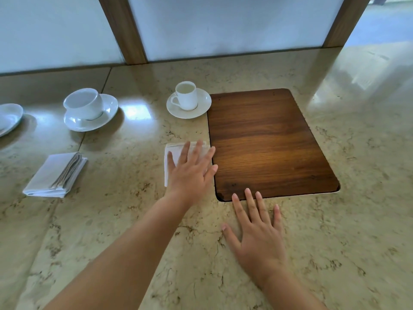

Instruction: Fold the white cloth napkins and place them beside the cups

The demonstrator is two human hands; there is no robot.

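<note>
My left hand point(192, 173) lies flat, fingers spread, on a folded white napkin point(173, 153) that rests on the marble counter just left of the wooden board. Most of that napkin is hidden under the hand. A small white cup point(186, 96) on a saucer point(201, 108) stands behind it. Further left, a wide white cup point(83, 104) sits on its saucer point(107, 117), with a second folded napkin point(55, 174) lying in front of it. My right hand point(259, 233) rests flat and spread on the bare counter, holding nothing.
A dark wooden board point(268, 144) is set into the marble counter point(111, 220) at centre right. Part of another white dish point(9, 117) shows at the left edge. Frosted panels with wooden posts point(125, 30) close off the back of the counter.
</note>
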